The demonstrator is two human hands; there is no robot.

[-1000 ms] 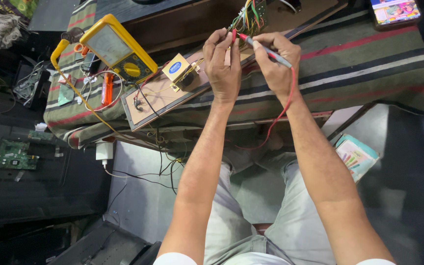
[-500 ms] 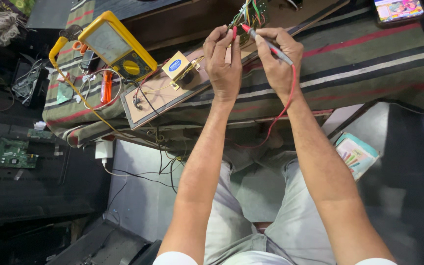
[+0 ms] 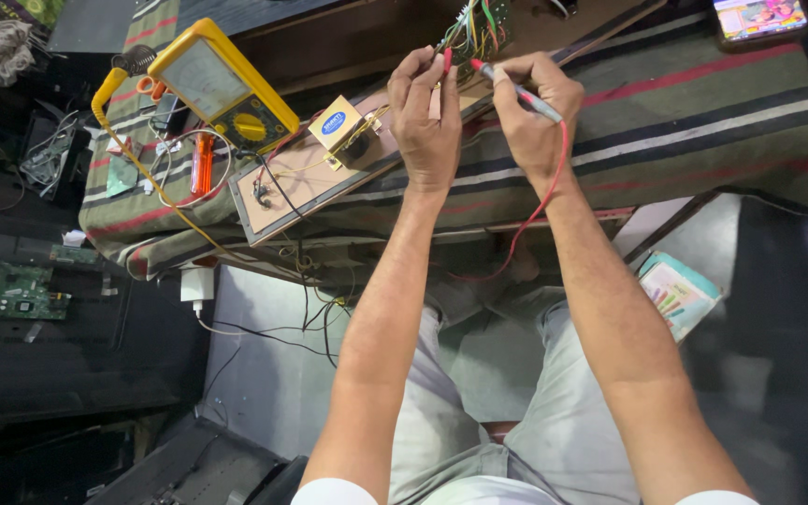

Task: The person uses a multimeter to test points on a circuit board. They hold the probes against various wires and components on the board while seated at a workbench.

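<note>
In the head view, the right hand (image 3: 533, 112) is gripping a red-tipped grey test probe (image 3: 516, 91) near the top centre of the frame, its long axis running from lower right to upper left with the tip pointing at a bundle of coloured wires (image 3: 474, 23). The left hand (image 3: 427, 117) is pinching a second, red probe (image 3: 447, 62) upright just beside it, fingers closed around it. Both hands are working over a striped cloth (image 3: 685, 112) covering the bench, with a yellow multimeter (image 3: 222, 89) lying at the upper left and a green circuit board (image 3: 19, 292) resting on the dark floor at the left.

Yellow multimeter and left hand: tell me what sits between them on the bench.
In the head view, between the yellow multimeter and the left hand sits a small tan box with a blue label, on a wooden board with thin wires.
</note>
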